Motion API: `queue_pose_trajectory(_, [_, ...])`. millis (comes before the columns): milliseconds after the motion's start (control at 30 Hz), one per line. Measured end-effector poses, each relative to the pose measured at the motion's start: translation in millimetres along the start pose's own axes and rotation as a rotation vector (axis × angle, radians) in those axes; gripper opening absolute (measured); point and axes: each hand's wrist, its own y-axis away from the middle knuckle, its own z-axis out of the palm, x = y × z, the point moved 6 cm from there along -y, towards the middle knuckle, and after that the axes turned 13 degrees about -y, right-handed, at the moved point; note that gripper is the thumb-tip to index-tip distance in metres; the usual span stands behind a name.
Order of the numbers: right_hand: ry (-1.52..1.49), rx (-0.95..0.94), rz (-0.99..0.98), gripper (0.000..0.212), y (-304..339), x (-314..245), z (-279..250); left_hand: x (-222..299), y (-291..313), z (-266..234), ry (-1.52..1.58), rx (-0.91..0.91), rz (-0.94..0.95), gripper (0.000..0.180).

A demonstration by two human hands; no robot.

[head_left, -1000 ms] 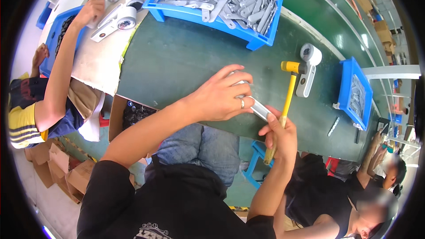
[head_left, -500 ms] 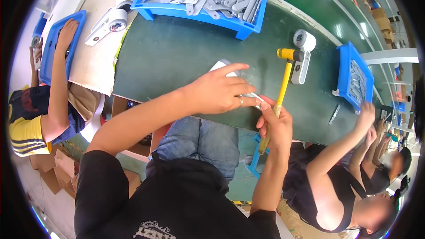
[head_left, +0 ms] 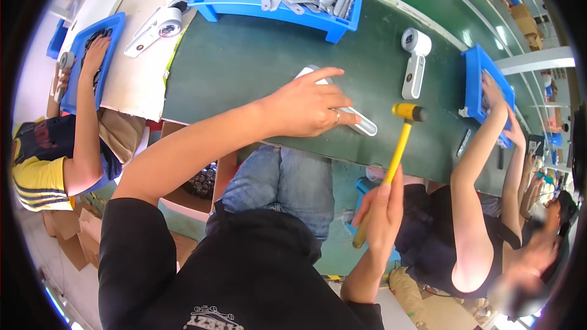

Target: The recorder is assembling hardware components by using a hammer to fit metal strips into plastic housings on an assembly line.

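On the green tabletop, my left hand [head_left: 309,109] is closed over a long white handle piece [head_left: 365,123] with a grey inset, pinning it down. One rounded end sticks out toward my right and the other shows past my index finger; the middle is hidden under my palm. My right hand [head_left: 380,211] is wrapped round the wooden lower handle of a mallet [head_left: 398,150]. Its yellow and black head [head_left: 409,112] is raised, apart from the white piece and to the right of it.
A blue bin [head_left: 269,11] of grey strips stands at the far side. White round-headed devices [head_left: 416,41] [head_left: 168,22] lie right and left. Co-workers sit on both sides; one's arm [head_left: 474,177] reaches into a blue bin [head_left: 474,85] at right. A dark strip [head_left: 464,142] lies nearby.
My right hand has come away from the white piece and moved down with the mallet, whose head is lower. My left hand stays on the piece. The right co-worker's hand has moved into the bin.
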Motion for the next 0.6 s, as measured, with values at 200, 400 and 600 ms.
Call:
queue_pose_trajectory(200, [0.072, -0.034, -0.064, 0.053, 43.0, -7.9, -0.1, -0.7, -1.6, 1.0, 0.032, 0.018, -0.016, 0.035])
queue_pose_trajectory(400, [0.151, 0.0, 0.144, 0.052, 36.4, 11.5, -3.5, 1.1, -2.7, 1.0, 0.043, 0.026, -0.025, 0.034])
queue_pose_trajectory(600, [0.275, -0.058, 0.043, 0.052, 25.9, 13.4, 1.1, -0.3, -2.9, -1.4, 0.053, 0.025, -0.025, 0.035])
